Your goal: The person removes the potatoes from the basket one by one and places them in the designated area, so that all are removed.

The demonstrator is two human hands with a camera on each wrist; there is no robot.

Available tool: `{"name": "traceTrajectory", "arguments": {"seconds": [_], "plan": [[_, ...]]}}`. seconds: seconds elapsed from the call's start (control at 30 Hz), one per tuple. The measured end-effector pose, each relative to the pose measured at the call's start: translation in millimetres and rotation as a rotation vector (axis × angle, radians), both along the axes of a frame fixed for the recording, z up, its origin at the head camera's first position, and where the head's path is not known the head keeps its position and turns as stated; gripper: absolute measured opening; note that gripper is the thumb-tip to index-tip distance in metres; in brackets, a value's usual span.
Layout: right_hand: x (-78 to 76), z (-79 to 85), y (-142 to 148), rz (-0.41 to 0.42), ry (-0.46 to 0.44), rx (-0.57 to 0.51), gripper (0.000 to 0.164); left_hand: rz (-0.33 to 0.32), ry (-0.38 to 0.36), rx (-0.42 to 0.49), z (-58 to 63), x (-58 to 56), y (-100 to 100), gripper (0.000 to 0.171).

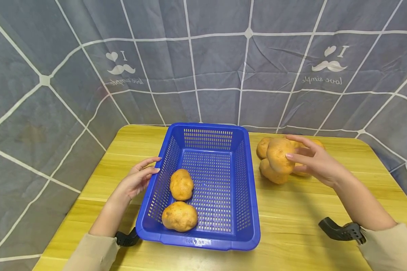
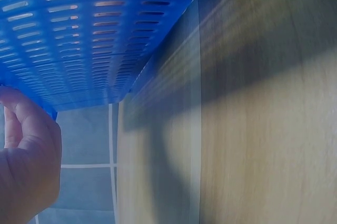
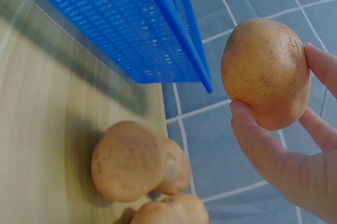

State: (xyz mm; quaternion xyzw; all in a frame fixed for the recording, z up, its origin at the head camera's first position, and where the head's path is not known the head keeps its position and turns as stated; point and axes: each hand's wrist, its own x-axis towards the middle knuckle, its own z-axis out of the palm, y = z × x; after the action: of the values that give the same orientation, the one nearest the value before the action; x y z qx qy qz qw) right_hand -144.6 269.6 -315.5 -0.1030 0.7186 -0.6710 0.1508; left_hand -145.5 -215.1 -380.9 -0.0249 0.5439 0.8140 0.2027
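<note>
My right hand (image 1: 310,160) holds a potato (image 3: 266,74) between thumb and fingertips, lifted above the table at the right. Under and behind it lies a group of several more potatoes (image 3: 128,161), partly covered by the hand and the held potato in the head view. A blue perforated plastic basket (image 1: 198,242) stands in the middle. Two potatoes, one (image 1: 181,184) above the other (image 1: 179,216) in the head view, lie along its left side. On the basket's left rim rest the fingertips of my left hand (image 1: 137,178), its other fingers partly hidden below.
The yellow wood-grain table (image 1: 291,226) ends at a grey curtain (image 1: 220,67) with white lines, which hangs behind and at both sides. Black straps with mounts (image 1: 342,229) sit on both wrists. The basket's right wall stands between its inside and the loose potatoes.
</note>
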Motion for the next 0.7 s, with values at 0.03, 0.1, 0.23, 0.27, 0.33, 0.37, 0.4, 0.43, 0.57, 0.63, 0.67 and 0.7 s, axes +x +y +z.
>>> {"name": "traceTrajectory", "arguments": {"seconds": [0.03,0.1,0.23,0.27,0.33,0.37,0.4,0.43,0.57,0.63,0.67,0.7], "plan": [[0.3,-0.6,2.5,-0.001,0.002,-0.007,0.048,-0.003,0.002,0.001,-0.3,0.0,0.0,0.034],[0.9,-1.9,7.5,-0.006,0.003,-0.017,0.049,-0.01,0.01,0.007,-0.9,0.1,-0.1,0.035],[1.8,-4.6,17.9,-0.027,-0.002,-0.029,0.049,-0.02,0.023,0.027,-2.0,0.0,-0.5,0.035],[2.0,-5.3,20.6,-0.031,-0.004,-0.031,0.049,-0.022,0.025,0.031,-2.4,0.1,-0.7,0.035],[2.6,-6.6,26.2,-0.04,-0.007,-0.03,0.049,-0.025,0.027,0.036,-2.8,0.1,-0.9,0.035],[2.8,-7.3,29.1,-0.043,-0.007,-0.028,0.049,-0.026,0.028,0.038,-2.9,0.1,-1.0,0.035],[3.0,-8.0,31.9,-0.047,-0.007,-0.02,0.049,-0.027,0.028,0.037,-3.0,0.0,-1.1,0.035],[3.0,-8.8,34.7,-0.049,-0.008,-0.015,0.049,-0.027,0.028,0.036,-3.0,0.0,-1.1,0.035],[2.7,-11.9,46.2,-0.053,-0.014,-0.021,0.05,-0.029,0.027,0.037,-2.7,0.0,-0.8,0.035],[2.5,-13.8,52.4,-0.051,-0.018,-0.048,0.051,-0.029,0.027,0.039,-2.4,0.1,-0.8,0.035],[2.3,-14.9,55.6,-0.049,-0.019,-0.065,0.051,-0.03,0.027,0.04,-2.3,0.1,-0.8,0.035],[2.2,-16.0,58.9,-0.047,-0.02,-0.082,0.051,-0.03,0.026,0.042,-2.1,0.2,-0.8,0.035]]}}
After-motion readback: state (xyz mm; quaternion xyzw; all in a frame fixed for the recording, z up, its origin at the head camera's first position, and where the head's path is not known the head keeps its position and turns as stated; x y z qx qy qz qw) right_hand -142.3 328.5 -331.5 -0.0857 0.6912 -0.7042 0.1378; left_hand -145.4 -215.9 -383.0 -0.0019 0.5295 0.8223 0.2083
